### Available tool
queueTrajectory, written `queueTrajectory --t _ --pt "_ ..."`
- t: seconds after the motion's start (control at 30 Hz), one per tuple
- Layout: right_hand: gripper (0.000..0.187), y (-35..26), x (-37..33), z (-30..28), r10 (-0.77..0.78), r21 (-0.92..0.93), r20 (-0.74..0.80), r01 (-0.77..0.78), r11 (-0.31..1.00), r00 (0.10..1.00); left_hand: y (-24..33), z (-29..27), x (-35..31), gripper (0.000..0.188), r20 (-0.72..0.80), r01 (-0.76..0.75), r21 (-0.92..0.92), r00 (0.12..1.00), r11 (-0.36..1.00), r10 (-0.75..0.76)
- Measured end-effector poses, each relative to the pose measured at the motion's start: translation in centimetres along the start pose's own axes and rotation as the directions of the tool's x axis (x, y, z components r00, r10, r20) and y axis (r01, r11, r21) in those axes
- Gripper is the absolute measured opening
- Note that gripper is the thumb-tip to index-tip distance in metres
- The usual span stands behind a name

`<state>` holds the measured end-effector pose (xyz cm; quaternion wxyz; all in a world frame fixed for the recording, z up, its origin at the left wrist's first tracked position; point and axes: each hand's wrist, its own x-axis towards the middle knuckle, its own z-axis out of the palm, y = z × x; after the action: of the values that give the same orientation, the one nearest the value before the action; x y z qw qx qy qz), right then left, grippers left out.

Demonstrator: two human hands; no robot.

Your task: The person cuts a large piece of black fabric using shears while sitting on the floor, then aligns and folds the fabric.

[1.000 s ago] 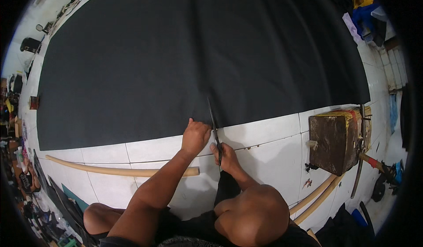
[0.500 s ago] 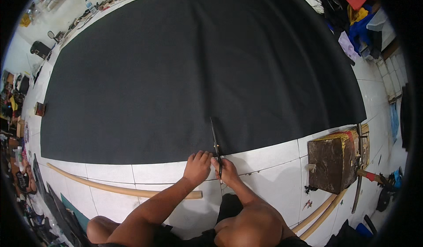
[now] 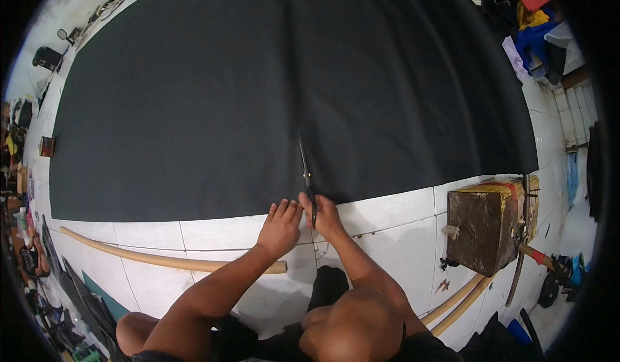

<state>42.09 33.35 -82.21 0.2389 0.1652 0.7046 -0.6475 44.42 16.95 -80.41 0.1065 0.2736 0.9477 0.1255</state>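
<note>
A wide black sheet (image 3: pixel 174 103), perhaps cloth or vinyl, covers most of the floor before me. My right hand (image 3: pixel 325 218) is closed round the handles of a pair of dark scissors (image 3: pixel 305 162) at the sheet's near edge. Their blades point away from me over the sheet and look nearly closed; whether the lower blade lies beneath it I cannot tell. Just left of them, my left hand (image 3: pixel 281 227) rests with fingers stretched out over the same edge, its thumb hidden. Soft folds run through the sheet from the scissors toward the far side.
A worn brown box (image 3: pixel 476 233) stands at the right, beside a hammer-like tool (image 3: pixel 536 255). One pale curved pole (image 3: pixel 161 260) lies at the near left, and two more poles (image 3: pixel 462 304) at the near right. A small tin (image 3: pixel 46 146) sits by the left edge.
Both hands have moved forward, and the scissors reach farther over the black sheet. My left hand's fingers have straightened a little. The whole view has shifted slightly.
</note>
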Motion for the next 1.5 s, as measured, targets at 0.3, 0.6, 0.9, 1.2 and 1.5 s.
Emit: queueTrajectory --t 0.3,0.6,0.9,1.2,1.5 --pt "0.05 -3.3 4.8 0.1 0.024 0.157 -0.023 -0.02 0.987 0.999 0.3 -0.2 0.3 0.056 0.068 0.042 -0.014 0.997 0.999 -0.041" --pt "0.049 -5.0 7.6 0.2 0.002 0.108 -0.031 0.001 0.994 1.0 0.1 -1.3 0.5 0.058 0.14 0.054 -0.023 0.989 0.998 -0.05" --pt "0.053 -8.8 14.5 -0.1 -0.025 0.024 -0.072 0.027 0.999 0.997 0.0 -1.4 0.8 0.059 0.158 0.047 -0.06 0.987 0.997 -0.037" --pt "0.05 -13.4 19.6 -0.6 0.006 0.149 -0.007 -0.004 0.989 1.0 -0.3 -1.7 0.7 0.058 0.154 0.042 -0.087 0.988 0.995 -0.028" --pt "0.052 -14.8 23.2 -0.4 -0.036 0.051 -0.061 0.039 0.998 0.997 -0.5 -1.9 0.9 0.059 0.17 0.05 -0.087 0.985 0.995 -0.034"
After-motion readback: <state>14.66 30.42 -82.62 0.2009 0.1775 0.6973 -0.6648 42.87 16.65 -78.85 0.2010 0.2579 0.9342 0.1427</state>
